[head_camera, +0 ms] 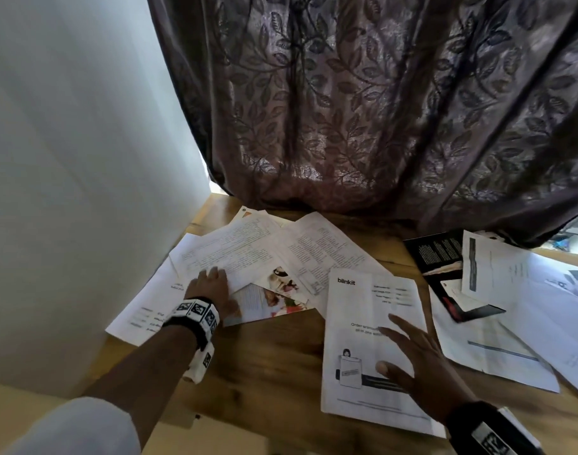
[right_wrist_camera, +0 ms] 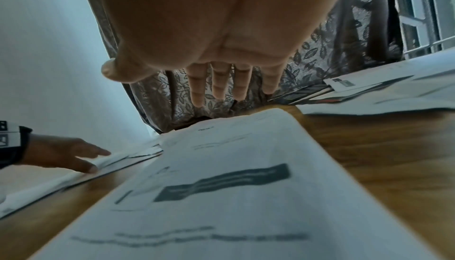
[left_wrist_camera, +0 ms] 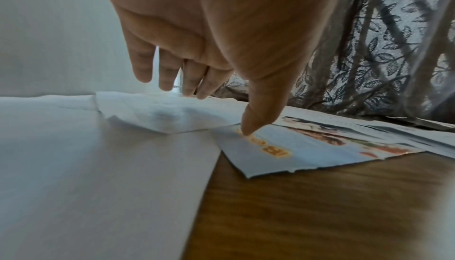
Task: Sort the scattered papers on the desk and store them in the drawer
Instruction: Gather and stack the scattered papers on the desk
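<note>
Papers lie scattered over a wooden desk (head_camera: 274, 366). My left hand (head_camera: 220, 290) rests with straight fingers (left_wrist_camera: 167, 77) on a pile of white printed sheets (head_camera: 245, 251) at the far left. Its thumb presses a torn colour flyer (left_wrist_camera: 307, 147) that pokes out from under the pile. My right hand (head_camera: 392, 346) hovers flat, fingers spread, just above a white "blinkit" sheet (head_camera: 356, 310) in the middle. That sheet fills the right wrist view (right_wrist_camera: 221, 196). No drawer is in view.
More white sheets (head_camera: 517, 310) and a black booklet (head_camera: 438, 254) overlap at the right. A dark leaf-patterned curtain (head_camera: 379, 110) hangs onto the desk's back edge. A white wall (head_camera: 67, 159) bounds the left side. Bare wood shows between the two hands.
</note>
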A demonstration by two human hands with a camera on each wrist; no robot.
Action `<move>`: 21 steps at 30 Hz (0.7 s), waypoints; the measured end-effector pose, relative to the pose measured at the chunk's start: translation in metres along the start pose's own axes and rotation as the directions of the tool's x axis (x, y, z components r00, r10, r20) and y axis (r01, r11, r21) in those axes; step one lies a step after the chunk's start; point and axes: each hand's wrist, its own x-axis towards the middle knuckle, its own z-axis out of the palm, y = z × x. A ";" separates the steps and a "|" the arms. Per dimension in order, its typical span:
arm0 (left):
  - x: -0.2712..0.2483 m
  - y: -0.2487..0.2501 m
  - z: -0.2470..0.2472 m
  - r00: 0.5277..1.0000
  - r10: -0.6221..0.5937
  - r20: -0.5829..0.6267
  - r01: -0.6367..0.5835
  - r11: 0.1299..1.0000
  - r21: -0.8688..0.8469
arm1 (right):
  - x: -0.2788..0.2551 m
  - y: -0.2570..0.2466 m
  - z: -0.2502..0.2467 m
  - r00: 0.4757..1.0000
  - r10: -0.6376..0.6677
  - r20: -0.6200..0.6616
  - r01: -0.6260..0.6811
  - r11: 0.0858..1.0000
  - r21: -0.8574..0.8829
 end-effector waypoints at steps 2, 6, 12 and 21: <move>0.004 0.000 -0.002 0.997 0.010 0.070 -0.009 1.000 -0.015 | 0.007 -0.019 0.005 1.000 -0.004 -0.001 0.004 0.999 0.041; 0.013 0.008 -0.002 0.995 0.033 0.093 -0.042 0.994 0.103 | 0.019 -0.046 0.015 1.000 0.012 0.003 -0.012 0.995 0.100; 0.014 0.013 -0.006 0.995 0.074 0.062 -0.084 0.978 0.189 | 0.029 -0.071 0.019 0.997 0.075 0.012 -0.076 0.983 0.167; 0.068 -0.087 -0.020 0.989 -0.114 -0.098 0.098 0.984 -0.151 | 0.036 -0.076 0.033 0.990 0.123 0.071 -0.125 0.992 0.015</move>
